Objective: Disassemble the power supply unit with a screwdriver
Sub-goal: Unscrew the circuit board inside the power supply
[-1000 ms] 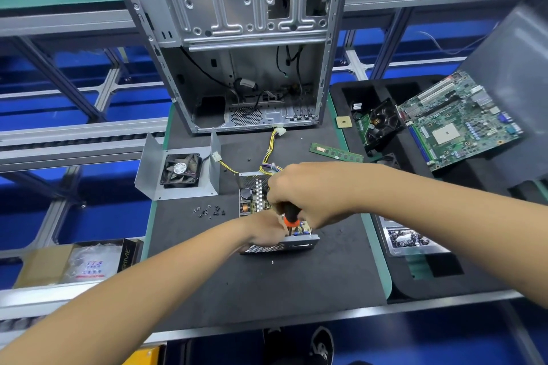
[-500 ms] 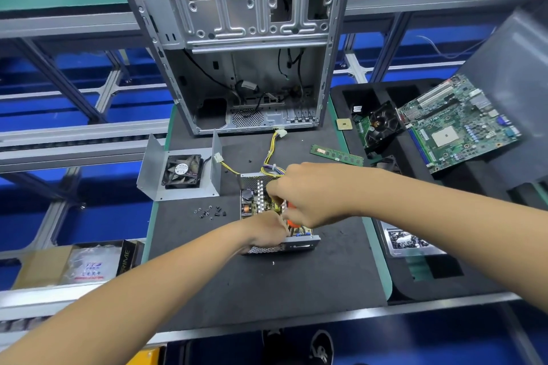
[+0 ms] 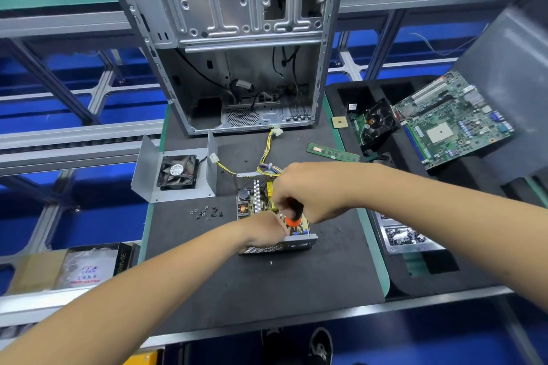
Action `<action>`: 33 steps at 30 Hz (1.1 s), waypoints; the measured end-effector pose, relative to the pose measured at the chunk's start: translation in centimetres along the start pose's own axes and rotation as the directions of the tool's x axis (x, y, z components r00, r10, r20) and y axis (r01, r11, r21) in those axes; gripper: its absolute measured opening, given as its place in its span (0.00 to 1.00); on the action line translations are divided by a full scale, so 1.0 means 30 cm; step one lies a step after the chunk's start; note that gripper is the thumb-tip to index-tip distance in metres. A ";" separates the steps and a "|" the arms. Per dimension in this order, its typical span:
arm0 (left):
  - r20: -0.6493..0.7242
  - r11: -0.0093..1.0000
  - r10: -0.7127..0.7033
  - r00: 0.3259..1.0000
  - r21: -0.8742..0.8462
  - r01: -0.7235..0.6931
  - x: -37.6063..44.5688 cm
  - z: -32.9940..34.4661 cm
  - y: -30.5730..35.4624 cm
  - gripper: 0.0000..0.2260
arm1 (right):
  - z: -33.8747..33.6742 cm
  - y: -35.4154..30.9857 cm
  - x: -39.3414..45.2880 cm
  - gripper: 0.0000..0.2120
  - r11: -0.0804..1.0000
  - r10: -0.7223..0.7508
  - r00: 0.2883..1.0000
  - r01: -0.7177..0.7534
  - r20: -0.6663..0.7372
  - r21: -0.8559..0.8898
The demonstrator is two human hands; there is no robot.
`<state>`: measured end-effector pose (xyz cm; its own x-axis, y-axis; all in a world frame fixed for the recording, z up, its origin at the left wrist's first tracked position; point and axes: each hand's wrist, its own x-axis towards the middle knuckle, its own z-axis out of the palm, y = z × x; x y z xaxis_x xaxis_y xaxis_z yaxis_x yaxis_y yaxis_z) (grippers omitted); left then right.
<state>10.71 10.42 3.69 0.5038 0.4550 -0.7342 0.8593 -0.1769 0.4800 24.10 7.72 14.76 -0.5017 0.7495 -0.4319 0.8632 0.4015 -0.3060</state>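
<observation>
Hands: right hand [image 3: 308,190] is wrapped round the screwdriver [image 3: 294,214]; left hand [image 3: 264,231] rests on the near end of the power supply unit [image 3: 268,213], fingers curled over its edge toward the tool tip, though whether they pinch anything I cannot tell.
Why held so: the left hand seems to brace the open casing so it does not slide on the mat while the right bears down and turns.
Screwdriver: black grip with an orange collar, standing steeply, tip down into the near right part of the board; the tip itself is hidden by the hands.
Power supply unit: lies near the middle of the desk [image 3: 267,281], cover off, circuit board showing. Its long axis runs from the near edge toward the far edge; the perforated end faces the near edge, and the yellow cable bundle [image 3: 268,154] leaves the far end.
Removed cover with fan [image 3: 178,172]: stands at the left edge of the desk, apart from the unit.
Loose screws [image 3: 206,213]: clustered just left of the unit, within easy reach.
Computer case [image 3: 234,38]: upright at the far edge.
Step, as I judge it: undoing a board screw.
</observation>
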 end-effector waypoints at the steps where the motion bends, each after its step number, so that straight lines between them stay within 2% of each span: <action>1: 0.000 1.000 0.001 1.000 0.018 -0.001 -0.003 -0.003 0.001 0.10 | 0.001 0.001 -0.005 0.09 1.000 0.009 1.000 -0.009 0.002 0.013; 8: 0.103 0.985 0.095 0.990 0.137 -0.109 -0.008 -0.015 0.022 0.12 | -0.011 0.002 -0.029 0.11 0.995 0.043 0.999 -0.044 0.005 0.086; 12: 0.074 0.993 0.110 0.991 0.024 -0.112 -0.007 -0.015 0.018 0.08 | -0.024 0.008 -0.030 0.05 0.996 0.056 0.998 -0.054 -0.026 0.071; 16: 0.068 0.996 0.088 0.994 -0.004 -0.088 0.000 -0.030 0.006 0.14 | -0.056 0.019 -0.031 0.06 0.992 0.091 0.991 -0.083 -0.095 0.091; 20: 0.104 0.986 0.163 0.981 -0.041 -0.159 0.004 -0.032 -0.011 0.09 | -0.074 0.048 -0.043 0.06 0.988 0.123 0.984 -0.108 -0.132 0.111; 22: 0.086 0.984 0.172 0.981 -0.060 -0.167 0.012 -0.021 -0.016 0.07 | -0.067 0.058 -0.045 0.07 0.988 0.130 0.985 -0.118 -0.117 0.102; 26: 0.045 0.980 0.192 0.980 -0.057 -0.189 0.021 -0.022 -0.019 0.11 | -0.055 0.071 -0.039 0.06 0.988 0.117 0.988 -0.105 -0.105 0.110; 30: 0.026 0.964 0.265 0.964 0.027 -0.266 0.004 -0.092 -0.028 0.07 | -0.091 0.091 -0.050 0.05 0.980 0.139 0.978 -0.114 -0.156 0.162; 33: -0.071 0.943 0.317 0.946 -0.081 -0.322 -0.003 -0.163 -0.017 0.04 | -0.142 0.123 -0.064 0.04 0.968 0.196 0.960 -0.157 -0.202 0.195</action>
<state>9.80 14.73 5.84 0.7425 0.4361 -0.5084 0.6411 -0.2428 0.7280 28.49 10.02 18.08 -0.3011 0.9041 -0.3033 0.9033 0.1685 -0.3945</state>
